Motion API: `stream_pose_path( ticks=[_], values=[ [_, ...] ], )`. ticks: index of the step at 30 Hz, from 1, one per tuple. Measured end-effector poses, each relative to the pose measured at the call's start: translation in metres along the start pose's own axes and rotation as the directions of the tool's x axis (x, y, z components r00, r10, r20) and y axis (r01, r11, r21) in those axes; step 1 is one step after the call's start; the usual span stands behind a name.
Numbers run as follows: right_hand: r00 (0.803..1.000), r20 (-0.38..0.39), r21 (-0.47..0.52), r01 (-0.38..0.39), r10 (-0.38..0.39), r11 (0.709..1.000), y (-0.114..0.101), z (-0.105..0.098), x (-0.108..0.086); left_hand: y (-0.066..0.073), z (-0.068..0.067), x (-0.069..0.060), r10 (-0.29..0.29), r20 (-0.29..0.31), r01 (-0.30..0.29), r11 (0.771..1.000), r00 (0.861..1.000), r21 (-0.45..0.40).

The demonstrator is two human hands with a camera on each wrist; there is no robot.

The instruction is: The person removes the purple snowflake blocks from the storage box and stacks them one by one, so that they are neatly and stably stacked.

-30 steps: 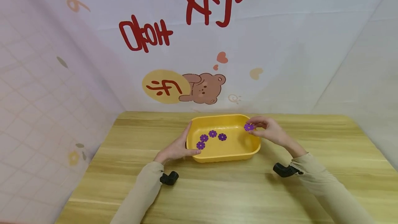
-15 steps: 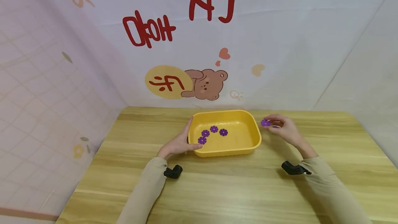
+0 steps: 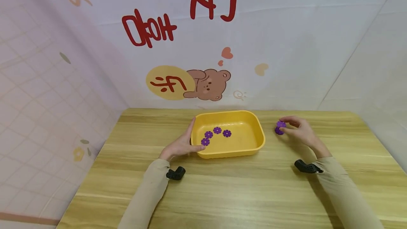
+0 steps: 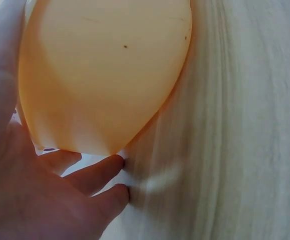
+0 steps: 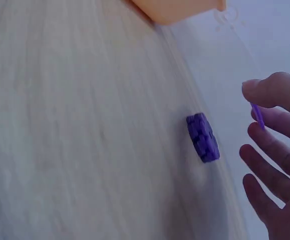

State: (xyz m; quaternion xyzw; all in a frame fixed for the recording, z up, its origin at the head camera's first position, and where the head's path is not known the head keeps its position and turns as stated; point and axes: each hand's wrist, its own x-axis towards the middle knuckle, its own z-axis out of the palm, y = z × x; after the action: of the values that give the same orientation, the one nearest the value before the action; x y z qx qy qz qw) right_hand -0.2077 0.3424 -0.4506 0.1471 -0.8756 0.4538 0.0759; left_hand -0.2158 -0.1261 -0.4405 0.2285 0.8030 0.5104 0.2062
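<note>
My left hand (image 3: 179,146) grips the left end of a yellow plastic basin (image 3: 245,145), its thumb over the near rim. In the left wrist view the fingertips touch the outside of the basin wall (image 4: 109,75). Several purple snowflake discs (image 3: 227,133) lie apart or edge to edge on the basin's floor. Right of the basin, my right hand (image 3: 302,130) pinches one purple snowflake disc (image 3: 281,124) between thumb and fingers. Just below it, a short stack of purple discs (image 5: 203,137) stands on the table; the held disc (image 5: 258,116) appears edge-on in the right wrist view.
The wood-grain table (image 3: 222,193) extends in front of the basin and to both sides. A white printed wall cloth (image 3: 286,45) rises right behind the table's far edge. Black wrist mounts (image 3: 306,166) protrude from both sleeves.
My right hand has carried the pinched disc from over the basin's right end out to the right, above the stack on the table. The left hand keeps its hold on the basin.
</note>
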Motion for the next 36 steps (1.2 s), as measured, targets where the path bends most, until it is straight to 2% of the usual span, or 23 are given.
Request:
stream_pose_path(
  ticks=[4,8,16,21,29,36],
  values=[
    [0.998,0.063,0.089,-0.024,0.018,0.996,0.007,-0.003,-0.001,0.001,-0.001,0.0,-0.008,0.01,0.008,1.0,1.0,-0.012],
    [0.993,0.109,0.13,-0.053,0.038,0.99,0.014,-0.005,-0.001,0.002,-0.002,0.0,-0.021,0.013,0.021,1.0,1.0,0.006],
    [0.987,0.15,0.069,-0.071,0.06,0.995,0.018,-0.003,0.001,0.0,-0.003,0.001,-0.024,0.028,0.024,1.0,0.999,-0.007],
    [0.988,0.145,0.02,-0.065,0.061,0.998,0.021,-0.001,0.001,-0.001,-0.003,0.001,-0.01,0.037,0.011,0.999,0.999,-0.04],
    [0.987,0.139,-0.015,-0.075,0.076,0.997,0.026,-0.001,0.0,0.0,-0.003,0.001,-0.014,0.036,0.016,0.999,0.999,-0.05],
    [0.987,0.144,-0.007,-0.07,0.07,0.998,0.024,-0.001,0.0,0.0,-0.003,0.001,-0.012,0.034,0.014,0.999,0.999,-0.051]
  ],
)
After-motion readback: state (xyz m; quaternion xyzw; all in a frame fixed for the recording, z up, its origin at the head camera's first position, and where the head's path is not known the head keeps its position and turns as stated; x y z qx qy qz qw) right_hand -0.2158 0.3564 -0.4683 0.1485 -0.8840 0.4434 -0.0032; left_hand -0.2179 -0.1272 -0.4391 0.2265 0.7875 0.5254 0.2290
